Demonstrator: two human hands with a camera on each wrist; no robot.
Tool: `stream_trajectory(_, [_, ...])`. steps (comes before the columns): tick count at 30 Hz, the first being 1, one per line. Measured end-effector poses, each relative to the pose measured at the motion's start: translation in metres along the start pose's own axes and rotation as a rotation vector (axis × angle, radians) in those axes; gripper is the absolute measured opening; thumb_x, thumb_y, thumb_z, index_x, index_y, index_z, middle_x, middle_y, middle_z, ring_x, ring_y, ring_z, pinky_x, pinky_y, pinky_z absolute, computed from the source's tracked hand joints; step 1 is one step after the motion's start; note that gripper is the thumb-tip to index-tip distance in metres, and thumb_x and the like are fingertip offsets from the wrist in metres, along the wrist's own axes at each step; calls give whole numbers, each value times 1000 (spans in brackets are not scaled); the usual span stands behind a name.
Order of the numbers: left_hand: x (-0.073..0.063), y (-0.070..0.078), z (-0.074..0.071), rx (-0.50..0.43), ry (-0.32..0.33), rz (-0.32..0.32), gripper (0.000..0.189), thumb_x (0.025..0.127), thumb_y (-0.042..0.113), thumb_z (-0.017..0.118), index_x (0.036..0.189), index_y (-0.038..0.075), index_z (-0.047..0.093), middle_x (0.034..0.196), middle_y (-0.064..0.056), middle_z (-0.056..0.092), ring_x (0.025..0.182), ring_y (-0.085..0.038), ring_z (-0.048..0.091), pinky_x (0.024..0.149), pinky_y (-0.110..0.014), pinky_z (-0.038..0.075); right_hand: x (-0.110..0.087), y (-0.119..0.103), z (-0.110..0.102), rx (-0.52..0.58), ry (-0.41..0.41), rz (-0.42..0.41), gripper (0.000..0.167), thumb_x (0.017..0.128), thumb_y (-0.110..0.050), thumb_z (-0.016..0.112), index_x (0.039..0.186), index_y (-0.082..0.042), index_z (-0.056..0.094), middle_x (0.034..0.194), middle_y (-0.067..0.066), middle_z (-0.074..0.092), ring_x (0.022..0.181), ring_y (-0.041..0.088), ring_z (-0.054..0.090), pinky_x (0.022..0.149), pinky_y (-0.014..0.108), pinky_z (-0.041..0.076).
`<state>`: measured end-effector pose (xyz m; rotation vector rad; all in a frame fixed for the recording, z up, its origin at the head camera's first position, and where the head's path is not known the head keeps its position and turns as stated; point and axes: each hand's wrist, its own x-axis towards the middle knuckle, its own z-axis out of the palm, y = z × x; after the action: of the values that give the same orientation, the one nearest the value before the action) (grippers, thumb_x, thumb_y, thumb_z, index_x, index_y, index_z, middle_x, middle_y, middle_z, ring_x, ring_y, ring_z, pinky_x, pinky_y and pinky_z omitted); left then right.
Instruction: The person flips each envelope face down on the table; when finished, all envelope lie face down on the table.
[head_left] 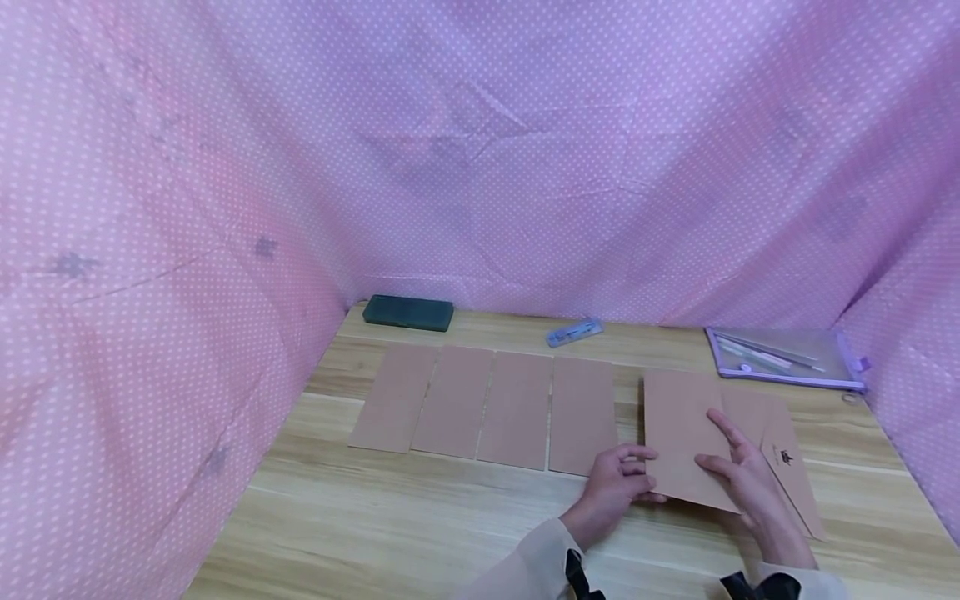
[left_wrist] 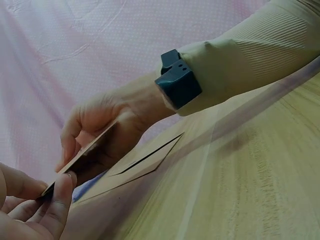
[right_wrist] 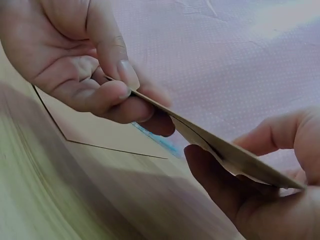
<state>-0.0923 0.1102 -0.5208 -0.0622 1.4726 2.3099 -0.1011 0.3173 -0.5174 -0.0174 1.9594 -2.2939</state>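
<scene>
A brown kraft paper envelope (head_left: pixel 681 433) is held a little above the right side of the table, plain side up in the head view. My left hand (head_left: pixel 613 487) pinches its left edge between thumb and fingers. At its right side my right hand (head_left: pixel 753 483) grips it, with fingers both above and below the paper in the right wrist view. Seen nearly edge-on there, the held envelope (right_wrist: pixel 220 145) has a slightly parted layer underneath. Below and to its right lies another envelope (head_left: pixel 797 467) with a slanted flap and a small black crown print.
Several plain brown envelopes (head_left: pixel 516 408) lie in a row left of my hands. Along the back stand a dark green case (head_left: pixel 408 312), a small blue packet (head_left: pixel 574 332) and a purple-edged zip pouch (head_left: pixel 783 358) with pens. Pink dotted cloth (head_left: pixel 480 167) encloses the table.
</scene>
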Motion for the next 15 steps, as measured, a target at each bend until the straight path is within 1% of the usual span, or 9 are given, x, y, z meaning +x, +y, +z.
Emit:
stream_trajectory(2, [1, 1, -1, 14, 10, 1, 44, 78, -22, 56, 110, 5, 69, 66, 5, 46, 57, -13, 61, 64, -27, 62, -1, 0, 0, 18, -7, 9, 82, 95, 10, 51, 162, -17, 11, 168, -8, 8, 110, -15, 55, 83, 10, 53])
stream_trajectory(4, [2, 3, -3, 31, 23, 3, 43, 79, -21, 57, 109, 7, 69, 66, 5, 46, 57, -13, 62, 65, -27, 62, -3, -1, -1, 29, -8, 22, 81, 95, 10, 50, 162, -19, 13, 171, 1, -10, 135, -8, 41, 85, 7, 51])
stream_trajectory(5, [2, 4, -4, 36, 28, 2, 43, 79, -20, 58, 109, 8, 69, 66, 5, 46, 57, -13, 62, 66, -28, 62, -4, -1, -1, 27, -12, 30, 81, 95, 9, 50, 162, -20, 13, 168, 4, -19, 146, -4, 29, 86, 6, 50])
stream_trajectory(6, [3, 5, -5, 37, 30, 2, 43, 79, -20, 58, 109, 8, 69, 66, 5, 48, 58, -13, 62, 67, -28, 62, -4, -1, -1, 34, -14, 36, 81, 96, 10, 49, 162, -20, 13, 168, 6, -20, 153, 4, 17, 87, 6, 50])
stream_trajectory(7, [3, 6, -6, 43, 33, 1, 42, 80, -19, 58, 109, 9, 69, 67, 4, 49, 58, -13, 64, 68, -28, 62, -6, -2, -1, 22, -18, 39, 80, 96, 9, 49, 162, -19, 12, 167, 9, -22, 155, 5, 5, 89, 4, 48])
stream_trajectory(9, [3, 8, -9, 46, 33, 0, 42, 80, -19, 59, 110, 10, 69, 68, 3, 52, 59, -13, 65, 69, -28, 62, -9, -2, -2, 3, -30, 34, 79, 97, 8, 49, 161, -14, 9, 168, 8, -20, 153, -2, 0, 91, 3, 47])
stream_trajectory(12, [5, 10, -12, 40, 37, 5, 42, 80, -19, 58, 110, 9, 69, 69, 4, 50, 58, -13, 65, 68, -27, 62, -14, -2, -1, -25, -27, -9, 76, 97, 8, 51, 160, -8, 12, 167, 3, 20, 134, -10, 42, 90, 7, 50])
stream_trajectory(14, [6, 11, -14, 43, 39, 14, 41, 80, -19, 58, 110, 8, 69, 67, 5, 47, 58, -13, 64, 68, -26, 62, -17, -2, -1, -23, -18, -44, 72, 96, 10, 51, 159, -10, 22, 148, -9, 45, 111, -13, 56, 87, 10, 53])
stream_trajectory(15, [7, 11, -14, 41, 42, 18, 42, 80, -20, 58, 110, 7, 69, 67, 6, 45, 58, -13, 64, 67, -26, 61, -18, -2, 0, -11, -10, -60, 69, 95, 11, 52, 156, -13, 30, 136, -15, 51, 107, -10, 60, 86, 11, 54])
